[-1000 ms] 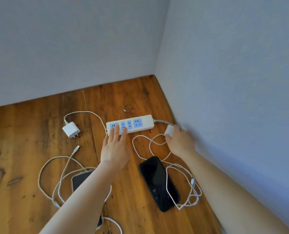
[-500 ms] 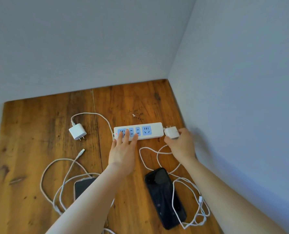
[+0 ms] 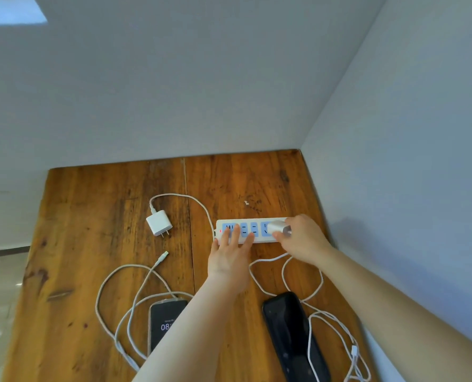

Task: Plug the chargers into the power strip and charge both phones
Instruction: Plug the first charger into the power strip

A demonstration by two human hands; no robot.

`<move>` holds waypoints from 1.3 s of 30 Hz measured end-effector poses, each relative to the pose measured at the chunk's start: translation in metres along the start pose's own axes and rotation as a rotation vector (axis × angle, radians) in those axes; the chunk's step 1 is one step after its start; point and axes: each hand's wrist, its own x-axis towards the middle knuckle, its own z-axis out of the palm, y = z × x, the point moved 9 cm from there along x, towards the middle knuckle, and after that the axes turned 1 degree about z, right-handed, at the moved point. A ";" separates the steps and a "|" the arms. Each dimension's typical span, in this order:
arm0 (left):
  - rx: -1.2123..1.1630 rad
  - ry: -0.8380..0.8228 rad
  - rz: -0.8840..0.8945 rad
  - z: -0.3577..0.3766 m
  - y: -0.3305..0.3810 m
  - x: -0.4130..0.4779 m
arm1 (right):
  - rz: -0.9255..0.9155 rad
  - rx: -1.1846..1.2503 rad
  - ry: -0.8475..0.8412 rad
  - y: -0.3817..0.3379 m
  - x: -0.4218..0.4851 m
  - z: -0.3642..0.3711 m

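Now my left hand [image 3: 229, 257] lies flat with spread fingers on the left end of the power strip [image 3: 250, 230] and presses it to the tabletop [image 3: 105, 216], while my right hand [image 3: 300, 238] is closed around a white charger [image 3: 277, 226], which sits over the rightmost socket; whether its pins are already inside I cannot tell. If I push at an angle, I think the pins can miss the slots, or the strip can slide toward the wall. The second charger [image 3: 159, 223] lies unplugged to the left of the strip, with its cable end [image 3: 163, 255] free. Both phones, the lit one [image 3: 164, 323] and the dark one [image 3: 289, 334], wait near me, and the loose cable [image 3: 312, 288] loops could catch my wrist.
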 end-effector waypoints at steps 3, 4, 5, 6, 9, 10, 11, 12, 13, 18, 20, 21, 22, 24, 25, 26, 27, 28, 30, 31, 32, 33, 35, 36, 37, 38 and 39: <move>-0.002 -0.004 0.004 0.000 0.000 0.000 | 0.032 -0.063 -0.085 -0.007 0.009 -0.001; -0.003 -0.005 0.005 0.000 0.000 -0.001 | 0.033 -0.097 -0.107 -0.010 0.013 -0.002; -0.003 -0.005 0.007 0.000 0.000 -0.001 | 0.025 -0.142 -0.125 -0.014 0.017 -0.003; -0.002 -0.005 0.008 0.000 0.000 -0.001 | 0.011 -0.191 -0.137 -0.020 0.021 -0.004; -0.009 -0.006 0.011 0.001 0.000 -0.002 | -0.026 -0.278 -0.127 -0.037 0.033 -0.007; -0.014 -0.007 0.012 0.001 0.000 -0.002 | -0.032 -0.289 -0.116 -0.041 0.036 -0.007; -0.018 -0.007 0.012 0.001 -0.001 -0.002 | -0.029 -0.293 -0.104 -0.043 0.038 -0.009; -0.022 -0.008 0.015 0.001 -0.001 -0.002 | -0.020 -0.288 -0.097 -0.043 0.039 -0.010; -0.024 -0.006 0.017 0.001 -0.001 -0.002 | -0.007 -0.273 -0.095 -0.041 0.039 -0.010; -0.029 -0.003 0.025 0.003 -0.001 -0.002 | 0.077 -0.127 -0.138 -0.029 0.042 -0.009; -0.031 -0.003 0.027 0.004 -0.001 -0.002 | 0.084 -0.098 -0.166 -0.028 0.043 -0.008; -0.028 0.001 0.030 0.004 -0.001 -0.002 | 0.084 -0.091 -0.177 -0.029 0.044 -0.008; -0.026 0.004 0.033 0.004 -0.001 -0.002 | 0.084 -0.087 -0.186 -0.029 0.045 -0.009; -0.025 0.003 0.033 0.004 -0.002 -0.003 | 0.081 -0.105 -0.192 -0.032 0.046 -0.009; -0.024 0.000 0.032 0.004 -0.002 -0.003 | 0.075 -0.130 -0.186 -0.034 0.046 -0.008; -0.021 -0.003 0.033 0.005 -0.002 -0.003 | 0.063 -0.160 -0.172 -0.037 0.045 -0.006; -0.018 -0.006 0.035 0.005 -0.002 -0.002 | 0.049 -0.190 -0.152 -0.040 0.043 -0.004; -0.017 -0.005 0.035 0.005 -0.002 -0.002 | 0.034 -0.213 -0.127 -0.043 0.041 -0.001; -0.020 -0.002 0.033 0.004 -0.002 -0.002 | 0.021 -0.220 -0.095 -0.047 0.040 0.001; -0.018 -0.006 0.037 0.004 -0.002 -0.002 | 0.027 -0.204 -0.097 -0.046 0.040 0.002; -0.017 -0.010 0.039 0.005 -0.001 -0.002 | 0.033 -0.188 -0.105 -0.045 0.040 0.002; -0.019 -0.008 0.036 0.005 -0.002 -0.002 | 0.037 -0.177 -0.110 -0.044 0.041 0.001; -0.028 -0.007 0.033 0.004 -0.002 -0.003 | 0.047 -0.167 -0.112 -0.043 0.041 0.002; -0.032 -0.011 0.036 0.005 -0.001 -0.003 | 0.056 -0.163 -0.115 -0.042 0.041 0.002; -0.037 -0.011 0.038 0.005 -0.001 -0.003 | 0.068 -0.160 -0.120 -0.042 0.042 0.002; -0.043 -0.011 0.039 0.006 -0.001 -0.003 | 0.081 -0.157 -0.125 -0.041 0.042 0.003; -0.052 -0.012 0.040 0.006 -0.002 -0.002 | 0.097 -0.151 -0.128 -0.040 0.043 0.003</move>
